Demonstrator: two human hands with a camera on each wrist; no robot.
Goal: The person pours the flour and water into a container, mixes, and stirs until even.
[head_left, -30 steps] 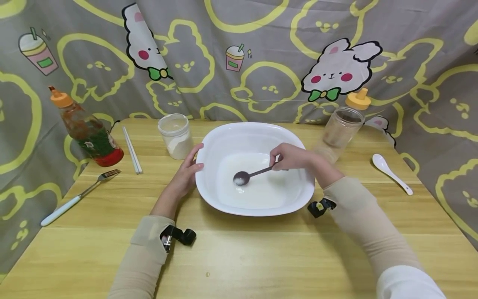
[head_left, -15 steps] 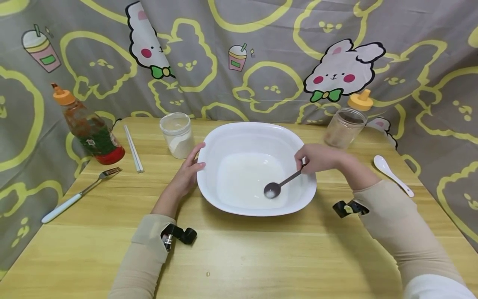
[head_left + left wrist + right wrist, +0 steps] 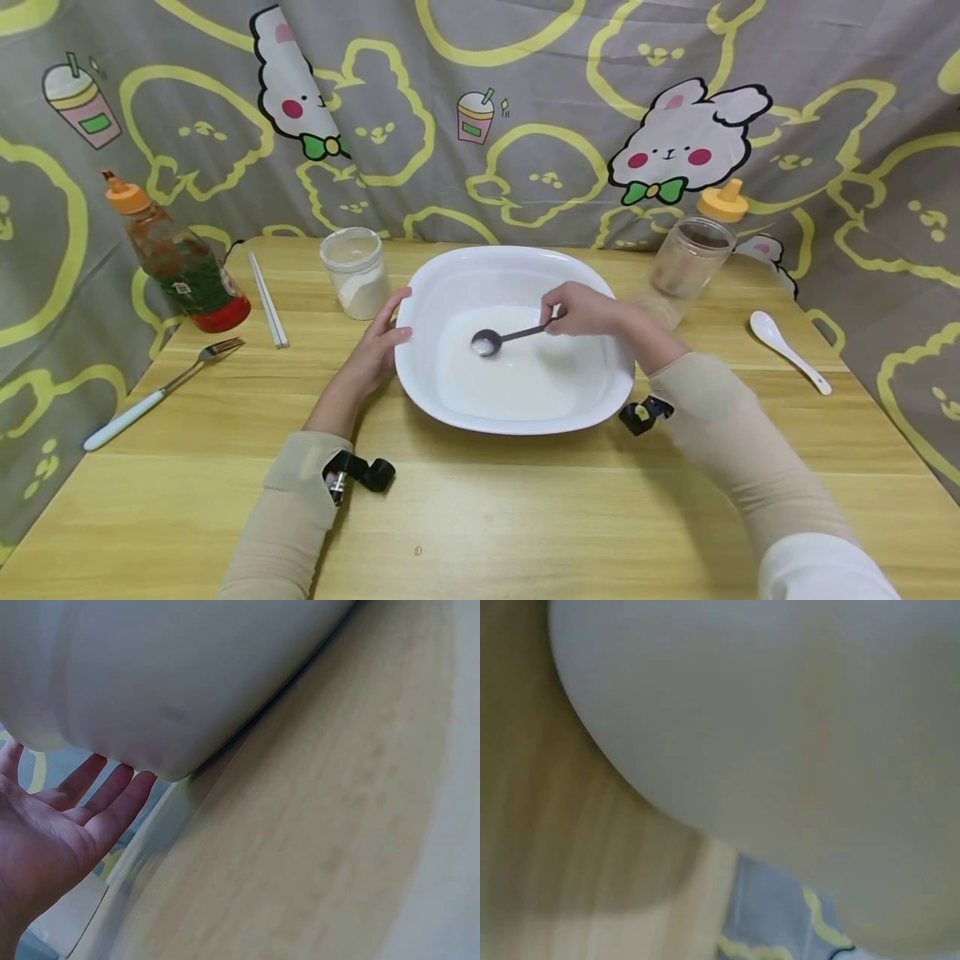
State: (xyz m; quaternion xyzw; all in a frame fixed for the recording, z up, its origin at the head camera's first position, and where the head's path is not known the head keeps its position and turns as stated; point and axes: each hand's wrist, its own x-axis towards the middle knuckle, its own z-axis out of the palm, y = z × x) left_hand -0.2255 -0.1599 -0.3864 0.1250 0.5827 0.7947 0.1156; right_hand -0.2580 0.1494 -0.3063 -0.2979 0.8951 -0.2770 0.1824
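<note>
A white bowl (image 3: 435,404) with rounded corners holds a shallow layer of milky white liquid (image 3: 495,387). My right hand (image 3: 581,308) reaches over its right side and pinches the handle of a dark spoon (image 3: 525,332), whose round head lies at the liquid toward the left, with some white in it. My left hand (image 3: 373,348) touches the bowl's left side, two fingertips at the rim. In the left wrist view that hand's fingers (image 3: 112,802) are extended, tips against the bowl's outer wall. The right wrist view shows the bowl's outer wall (image 3: 742,735) and no hand.
Behind the left hand stands a jar of white powder (image 3: 358,283). A sauce bottle (image 3: 183,267), chopsticks (image 3: 267,300) and a fork (image 3: 168,392) are at left. To the right are a clear jar (image 3: 690,262), a yellow-capped bottle (image 3: 722,202) and a white spoon (image 3: 787,350). A patterned curtain (image 3: 525,100) hangs behind.
My right hand moved the spoon right and toward the front, then back left to nearly where it was a second ago. My left hand has stayed at the bowl's rim.
</note>
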